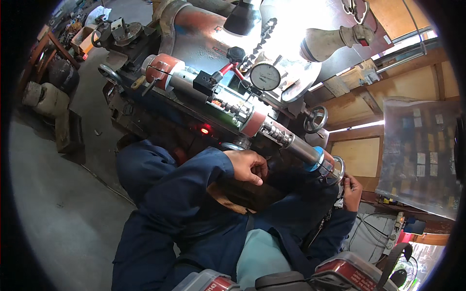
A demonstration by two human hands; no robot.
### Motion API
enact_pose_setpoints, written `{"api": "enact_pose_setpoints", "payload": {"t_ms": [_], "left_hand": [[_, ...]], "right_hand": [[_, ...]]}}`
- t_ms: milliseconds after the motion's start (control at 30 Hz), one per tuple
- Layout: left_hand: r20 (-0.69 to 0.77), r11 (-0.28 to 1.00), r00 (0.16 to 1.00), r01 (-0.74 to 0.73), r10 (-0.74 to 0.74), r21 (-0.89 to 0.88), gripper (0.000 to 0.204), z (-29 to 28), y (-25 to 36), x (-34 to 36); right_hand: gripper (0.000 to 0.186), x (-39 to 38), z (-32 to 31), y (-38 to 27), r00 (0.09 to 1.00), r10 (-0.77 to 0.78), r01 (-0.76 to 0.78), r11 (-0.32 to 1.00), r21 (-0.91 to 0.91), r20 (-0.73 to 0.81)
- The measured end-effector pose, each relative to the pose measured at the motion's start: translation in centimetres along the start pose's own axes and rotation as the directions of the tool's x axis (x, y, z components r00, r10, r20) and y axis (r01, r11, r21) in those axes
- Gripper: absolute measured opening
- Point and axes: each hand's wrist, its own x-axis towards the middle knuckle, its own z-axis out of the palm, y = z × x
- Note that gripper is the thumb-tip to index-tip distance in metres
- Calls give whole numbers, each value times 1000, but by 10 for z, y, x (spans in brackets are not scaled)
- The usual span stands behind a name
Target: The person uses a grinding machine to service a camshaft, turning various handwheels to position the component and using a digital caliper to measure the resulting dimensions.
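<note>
A long metal shaft assembly with red collars lies across a machine bench in front of me. At its right end, beside a blue band, is a chrome handwheel. My right hand is closed at the handwheel's lower rim; its fingertips are partly hidden. Nearer the middle, my left hand hangs below the shaft with loosely curled fingers. No object shows in it. A round dial gauge stands above the shaft on a red-jointed arm, beside a black block.
A bright lamp lights the bench from above. Another handwheel stands behind the shaft, and a third is at the left end. A red light glows below. Gas cylinders stand on the floor at left. A plastic sheet hangs at right.
</note>
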Motion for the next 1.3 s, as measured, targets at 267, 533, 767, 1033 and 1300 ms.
{"api": "enact_pose_setpoints", "payload": {"t_ms": [267,533,767,1033,1300], "left_hand": [[11,999,999,-37,38,-4,40,1,-5,2],[0,999,999,-47,47,17,39,0,0,-1],[3,998,998,-60,60,-7,37,0,-6,3],[13,998,998,-65,65,-18,37,-1,-3,2],[-11,998,998,-60,60,-7,37,1,-6,3]], "right_hand": [[26,45,16,21,996,29,-28,1000,7,-87],[22,56,39,39,994,26,-43,984,172,102],[22,36,51,48,997,9,3,988,-152,77],[23,-12,32,44,976,-63,106,974,-201,208],[22,-18,4,5,976,144,-154,987,50,163]]}}
